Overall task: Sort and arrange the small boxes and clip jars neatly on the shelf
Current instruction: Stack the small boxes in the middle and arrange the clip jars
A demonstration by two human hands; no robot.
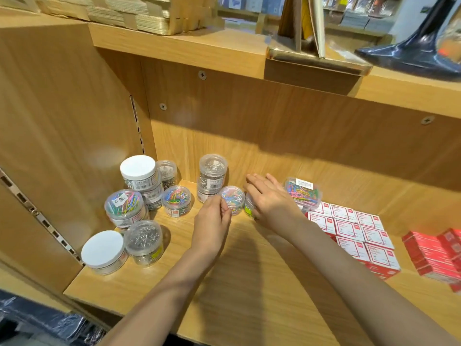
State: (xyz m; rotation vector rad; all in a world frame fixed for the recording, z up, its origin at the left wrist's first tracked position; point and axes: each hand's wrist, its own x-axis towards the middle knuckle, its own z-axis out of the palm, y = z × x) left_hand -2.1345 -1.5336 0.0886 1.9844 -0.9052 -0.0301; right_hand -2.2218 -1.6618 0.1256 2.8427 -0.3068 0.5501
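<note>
On the wooden shelf (249,283), near its back wall, the left hand (212,221) curls its fingers round a small clear jar (233,198) of coloured paper clips, pinching its near side. Just beside it, the right hand (268,198) lies with fingers extended over a second jar (249,208), mostly hidden; whether it grips that jar cannot be told. Behind them stands a stack of two clear jars (212,177) of silver clips, with labels too small to read. At the left is a cluster of about eight jars, two with white lids (137,167), one coloured-clip jar (124,203) bearing a handwritten sticker that cannot be read. To the right a clear rectangular box (303,193) of coloured clips sits by rows of white-and-red small boxes (354,233), about ten showing, print illegible. Red boxes (434,255) lie further right.
</note>
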